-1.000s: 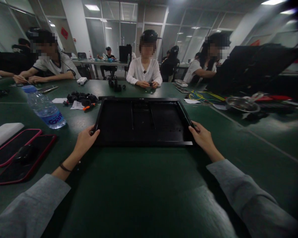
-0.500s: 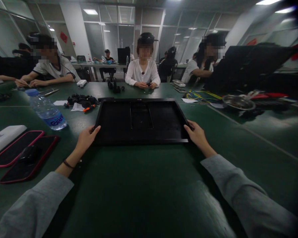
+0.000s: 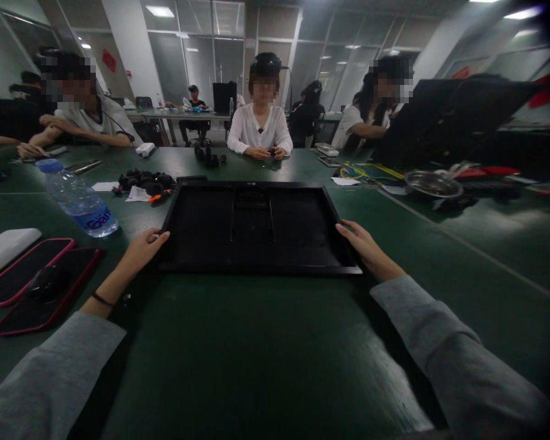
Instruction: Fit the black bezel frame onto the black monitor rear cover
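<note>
- a white power bank lies well to the left of the left fingers, on the green counter.
- a pink-rimmed phone and a red-rimmed phone lie side by side, also left of those fingers; a small, rounded black object rests on the red-rimmed one.
- a clear bottle with a blue cap leans in view, near the left fingers and a little beyond them.
- the left fingers are closed on the left edge of the black frame, thumb on top, the others curled and partly hidden.
- a tangle of dark parts sits beyond the left fingers, beside a scrap of white paper and an orange piece.
- the black frame spans the gap between both sets of fingers, its hollow side facing up.
- across the counter, beyond both sets, a person in white holds something small and dark.
- the right fingers are closed on the frame's right edge, thumb over the rim.
- yellow and green cables lie beyond the right fingers; a metal bowl stands farther right.
</note>
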Demonstrator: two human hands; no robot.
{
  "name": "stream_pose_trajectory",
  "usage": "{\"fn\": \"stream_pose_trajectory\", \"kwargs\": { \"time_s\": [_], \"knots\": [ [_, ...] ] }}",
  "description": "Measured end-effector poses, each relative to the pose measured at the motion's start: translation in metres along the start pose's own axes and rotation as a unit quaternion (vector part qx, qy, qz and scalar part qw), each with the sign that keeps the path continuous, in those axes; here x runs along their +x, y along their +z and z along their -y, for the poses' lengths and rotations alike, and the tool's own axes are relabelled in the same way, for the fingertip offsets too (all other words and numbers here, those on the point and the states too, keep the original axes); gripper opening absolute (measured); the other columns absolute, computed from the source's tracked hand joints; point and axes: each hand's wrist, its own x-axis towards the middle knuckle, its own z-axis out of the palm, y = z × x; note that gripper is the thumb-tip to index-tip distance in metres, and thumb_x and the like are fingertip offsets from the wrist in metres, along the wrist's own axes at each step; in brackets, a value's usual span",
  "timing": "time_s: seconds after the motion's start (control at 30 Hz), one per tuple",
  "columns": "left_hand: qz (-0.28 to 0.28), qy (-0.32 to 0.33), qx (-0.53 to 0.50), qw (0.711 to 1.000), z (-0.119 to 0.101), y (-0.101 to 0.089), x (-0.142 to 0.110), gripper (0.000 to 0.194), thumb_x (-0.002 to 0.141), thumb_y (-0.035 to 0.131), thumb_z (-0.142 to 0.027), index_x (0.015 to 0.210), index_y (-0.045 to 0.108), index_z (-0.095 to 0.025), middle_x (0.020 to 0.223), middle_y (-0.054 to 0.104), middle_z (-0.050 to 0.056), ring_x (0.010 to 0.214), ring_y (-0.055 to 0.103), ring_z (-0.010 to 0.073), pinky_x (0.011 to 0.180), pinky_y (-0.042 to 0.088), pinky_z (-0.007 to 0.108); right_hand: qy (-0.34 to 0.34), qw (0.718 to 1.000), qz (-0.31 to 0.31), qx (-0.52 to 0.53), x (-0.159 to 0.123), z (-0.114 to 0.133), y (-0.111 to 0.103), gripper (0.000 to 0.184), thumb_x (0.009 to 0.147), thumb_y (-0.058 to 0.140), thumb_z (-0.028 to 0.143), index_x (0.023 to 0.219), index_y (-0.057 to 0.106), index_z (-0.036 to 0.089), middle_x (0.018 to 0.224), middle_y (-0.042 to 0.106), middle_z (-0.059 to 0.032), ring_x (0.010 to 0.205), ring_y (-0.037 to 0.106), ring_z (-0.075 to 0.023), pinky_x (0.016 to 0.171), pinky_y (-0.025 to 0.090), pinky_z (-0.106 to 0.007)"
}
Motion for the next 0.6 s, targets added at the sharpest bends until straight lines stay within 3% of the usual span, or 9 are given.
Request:
{"fn": "stream_pose_trajectory", "kwargs": {
  "time_s": [0.13, 0.33, 0.6],
  "knots": [
    [-0.018, 0.033, 0.051, 0.998, 0.005, -0.002, 0.001, 0.066, 0.080, 0.056, -0.074, 0.109, 0.072, -0.017, 0.096, 0.077, 0.009, 0.091, 0.072, 0.0280, 0.079, 0.055, 0.034, -0.004, 0.999, 0.008, 0.043, 0.010, 0.001, 0.010, 0.058, 0.080, 0.073, 0.050, 0.133, 0.064, 0.029, 0.107, 0.078, -0.0078, 0.093, 0.075, -0.0311, 0.076, 0.066, -0.048],
    [-0.032, 0.025, 0.050, 0.998, 0.008, 0.001, 0.002, 0.068, 0.081, 0.053, -0.076, 0.107, 0.075, -0.018, 0.096, 0.077, 0.008, 0.092, 0.071, 0.0283, 0.078, 0.054, 0.034, 0.014, 0.997, -0.012, 0.077, 0.022, -0.003, 0.021, 0.068, 0.073, 0.075, 0.036, 0.140, 0.061, 0.030, 0.109, 0.078, -0.0041, 0.091, 0.076, -0.0284, 0.080, 0.066, -0.049],
    [-0.035, 0.029, -0.028, 0.999, 0.007, 0.006, 0.002, 0.060, 0.087, 0.050, -0.065, 0.119, 0.073, -0.019, 0.113, 0.077, 0.010, 0.098, 0.071, 0.0278, 0.074, 0.055, 0.033, -0.067, 0.996, -0.054, 0.032, 0.007, 0.007, 0.005, 0.061, 0.077, 0.069, 0.039, 0.138, 0.064, 0.030, 0.103, 0.078, -0.0039, 0.093, 0.075, -0.0293, 0.079, 0.065, -0.050]
  ]
}}
